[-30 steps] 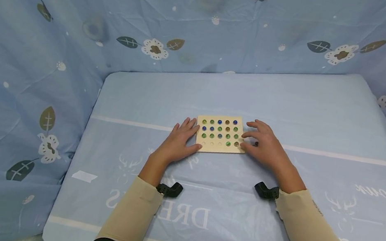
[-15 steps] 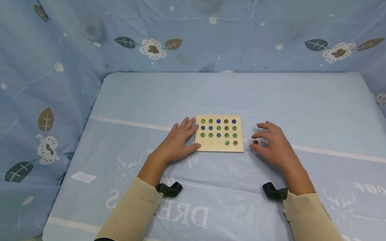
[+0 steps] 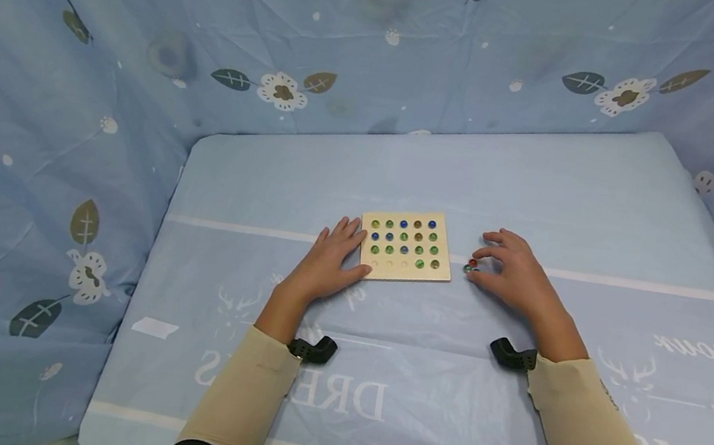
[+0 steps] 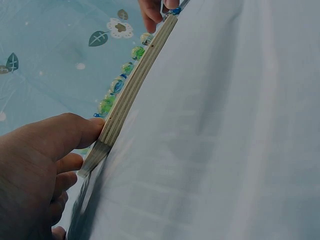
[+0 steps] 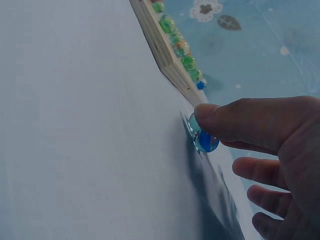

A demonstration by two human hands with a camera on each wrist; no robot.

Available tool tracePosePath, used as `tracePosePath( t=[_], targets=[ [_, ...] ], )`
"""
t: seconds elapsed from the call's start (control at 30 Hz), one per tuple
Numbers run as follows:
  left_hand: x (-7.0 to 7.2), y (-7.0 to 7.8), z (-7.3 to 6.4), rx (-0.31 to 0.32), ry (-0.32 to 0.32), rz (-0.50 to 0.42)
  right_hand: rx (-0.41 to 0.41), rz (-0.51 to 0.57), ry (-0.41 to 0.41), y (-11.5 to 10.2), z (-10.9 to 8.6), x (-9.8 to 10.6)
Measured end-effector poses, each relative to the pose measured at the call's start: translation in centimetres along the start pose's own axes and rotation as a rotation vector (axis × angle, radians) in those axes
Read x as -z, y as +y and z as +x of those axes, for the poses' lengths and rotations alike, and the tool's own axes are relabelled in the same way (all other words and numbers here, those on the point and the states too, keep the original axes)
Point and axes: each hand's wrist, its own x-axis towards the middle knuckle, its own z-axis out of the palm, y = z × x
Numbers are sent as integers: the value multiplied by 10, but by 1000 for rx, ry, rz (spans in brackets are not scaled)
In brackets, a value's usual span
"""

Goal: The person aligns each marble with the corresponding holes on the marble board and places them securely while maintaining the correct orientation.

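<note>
A pale wooden board [image 3: 391, 274] lies on the table, with glass marbles in most of its round hollows. Three hollows at the left of its near row hold nothing. My left hand [image 3: 326, 262] rests along the board's left side, thumb at the near corner, fingers spread. In the left wrist view its thumb [image 4: 82, 131] touches the board's edge. To the right of the board, my right hand [image 3: 512, 274] has thumb and index finger around a few loose marbles. A red marble [image 3: 472, 263] shows between the fingertips; a blue marble [image 5: 206, 142] sits under the thumb in the right wrist view.
The table [image 3: 416, 385] wears a pale blue printed cover. Patterned blue cloth [image 3: 370, 40] hangs behind it and at both sides. A white paper-like patch [image 3: 156, 327] lies at the left. Each wrist carries a black camera mount [image 3: 512, 355].
My right hand has moved right, from the board's edge to the loose marbles, and its thumb and index finger have come in around them. The left hand stays at the board.
</note>
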Motion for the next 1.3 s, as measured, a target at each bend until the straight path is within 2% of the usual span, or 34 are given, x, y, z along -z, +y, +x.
tracePosePath(
  t=[0.37,0.7,1.0,1.3],
  targets=[
    [1,1,0,-10,11,10,-19,-1,-14,1,0,0],
    [-1,0,1,-6,18,9,-30,-19,12,3,-1,1],
    [-1,0,0,-5,15,4,-72,-17,11,2,-2,1],
    [-1,-1,0,-10,15,14,-36,-17,27,3,-3,1]
  ],
)
